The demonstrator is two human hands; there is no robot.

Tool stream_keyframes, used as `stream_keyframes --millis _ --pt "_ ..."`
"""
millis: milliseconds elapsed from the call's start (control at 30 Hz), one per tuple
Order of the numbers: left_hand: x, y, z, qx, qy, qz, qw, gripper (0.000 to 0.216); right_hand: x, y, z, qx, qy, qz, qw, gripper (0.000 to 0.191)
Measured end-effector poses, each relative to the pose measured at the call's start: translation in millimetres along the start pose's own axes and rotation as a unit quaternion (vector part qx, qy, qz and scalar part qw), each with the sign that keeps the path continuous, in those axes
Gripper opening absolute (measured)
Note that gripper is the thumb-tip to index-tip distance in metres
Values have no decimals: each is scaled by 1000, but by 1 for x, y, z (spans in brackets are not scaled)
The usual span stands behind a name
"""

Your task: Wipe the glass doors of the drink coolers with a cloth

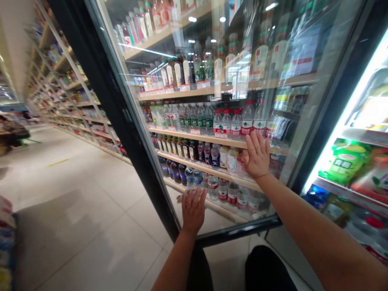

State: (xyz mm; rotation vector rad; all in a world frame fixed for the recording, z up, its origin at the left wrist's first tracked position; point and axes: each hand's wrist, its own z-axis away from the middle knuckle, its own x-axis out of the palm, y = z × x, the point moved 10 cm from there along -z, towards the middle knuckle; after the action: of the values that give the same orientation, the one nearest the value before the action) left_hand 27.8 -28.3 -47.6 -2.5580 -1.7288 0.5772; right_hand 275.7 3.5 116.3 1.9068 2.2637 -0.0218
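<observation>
A glass door with a black frame stands swung out in front of me, tilted in the view. Low on the pane, my left hand presses a crumpled pale cloth against the glass; most of the cloth is hidden under the fingers. Higher up and to the right, my right hand rests with its fingers stretched out flat on the pane, holding nothing. Reflections of lights and windows show on the glass.
Behind the glass are shelves of bottled drinks. At right, a lit fridge holds a green package and other goods. Long store shelves run along the left above a tiled floor. Colourful packages lie at the lower left edge.
</observation>
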Motion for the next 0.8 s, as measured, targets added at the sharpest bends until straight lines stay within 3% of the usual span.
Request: stream_keyframes --millis 200,367,567,800 --pt "6 -7 40 -1 -56 -10 998 58 -2 -1 0 -6 8 9 1000 62" --pt "6 -32 52 -41 -81 -41 995 59 1 2 1 5 2 12 1000 59" --pt "-8 -59 31 -110 -33 -9 993 56 3 3 1 12 -8 8 1000 57" --pt "-20 -64 -16 -124 -6 -8 992 53 -2 -1 1 -7 15 -1 1000 62"
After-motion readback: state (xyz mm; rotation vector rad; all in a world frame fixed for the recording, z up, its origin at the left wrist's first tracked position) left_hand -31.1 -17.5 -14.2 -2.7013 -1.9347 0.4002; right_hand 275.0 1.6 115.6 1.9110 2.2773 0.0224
